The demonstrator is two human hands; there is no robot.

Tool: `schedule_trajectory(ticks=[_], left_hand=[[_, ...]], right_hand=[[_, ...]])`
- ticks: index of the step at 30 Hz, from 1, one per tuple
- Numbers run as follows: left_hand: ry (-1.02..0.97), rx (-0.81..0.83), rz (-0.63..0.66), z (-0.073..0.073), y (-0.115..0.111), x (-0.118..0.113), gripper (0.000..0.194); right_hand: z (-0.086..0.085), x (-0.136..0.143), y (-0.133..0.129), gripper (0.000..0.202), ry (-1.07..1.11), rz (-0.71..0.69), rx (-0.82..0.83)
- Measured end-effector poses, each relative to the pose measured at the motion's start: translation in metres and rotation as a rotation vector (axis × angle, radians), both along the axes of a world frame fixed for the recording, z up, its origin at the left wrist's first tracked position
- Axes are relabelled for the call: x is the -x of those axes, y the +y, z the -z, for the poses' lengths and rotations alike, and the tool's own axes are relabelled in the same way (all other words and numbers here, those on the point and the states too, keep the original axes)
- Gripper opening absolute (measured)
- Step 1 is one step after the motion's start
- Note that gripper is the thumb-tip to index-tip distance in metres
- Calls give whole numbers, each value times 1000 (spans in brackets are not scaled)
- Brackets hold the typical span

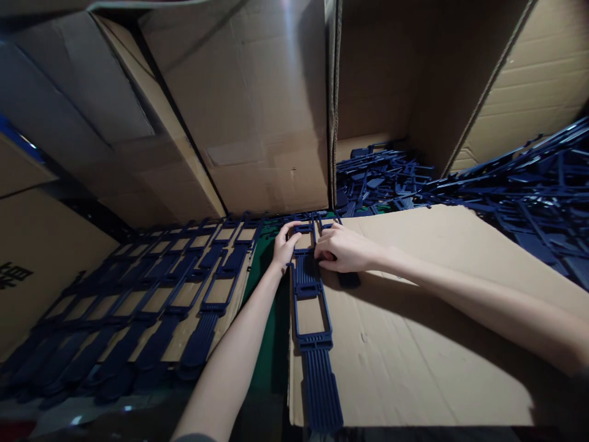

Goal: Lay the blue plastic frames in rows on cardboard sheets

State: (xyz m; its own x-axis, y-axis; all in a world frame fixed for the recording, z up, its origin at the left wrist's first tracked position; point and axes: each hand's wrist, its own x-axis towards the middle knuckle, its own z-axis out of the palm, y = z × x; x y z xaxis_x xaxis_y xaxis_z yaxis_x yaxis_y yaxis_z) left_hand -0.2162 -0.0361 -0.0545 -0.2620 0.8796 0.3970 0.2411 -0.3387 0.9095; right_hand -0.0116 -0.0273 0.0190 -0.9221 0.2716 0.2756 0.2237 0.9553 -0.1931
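Head view: your left hand, thumb and fingers parted, touches a dark-blue plastic strip at the frame's lower centre. Your right hand curls its fingers over a second strip alongside; whether either grips cannot be told.

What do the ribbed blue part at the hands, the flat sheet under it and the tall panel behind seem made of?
Ribbed blue part: probably plastic, fairly matt; uniform colour, moulded-looking ribs.
Flat sheet: cardboard, matt; brown, papery face, faint creases.
Tall panel: likely corrugated cardboard, dull; ridged edge at right.
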Motion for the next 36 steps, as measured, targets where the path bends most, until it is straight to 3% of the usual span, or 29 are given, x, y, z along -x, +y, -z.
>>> schedule_trajectory(ticks=[23, 25, 27, 29, 30, 33, 36], left_hand=[[-29, 14, -15, 1, 1, 0, 29], [-33, 18, -23, 1, 1, 1, 30], [-34, 24, -29, 1, 1, 1, 30], [-33, 29, -30, 1, 1, 0, 30], [-31, 30, -31, 1, 1, 0, 30], [-21, 36, -32, 0, 0, 0, 31], [-11, 45, -36, -1, -1, 0, 31]], right_hand=[[5, 4, -15, 8, 22, 271, 23], [1, 2, -12, 7, 3, 217, 39], [-8, -2, -5, 8, -43, 71, 126], [-20, -10, 11, 16, -70, -46, 238], [-25, -16, 22, 21, -56, -39, 265], [-28, -41, 64, 22, 62, 233, 149], [-10, -73, 108, 21, 13, 542, -217]])
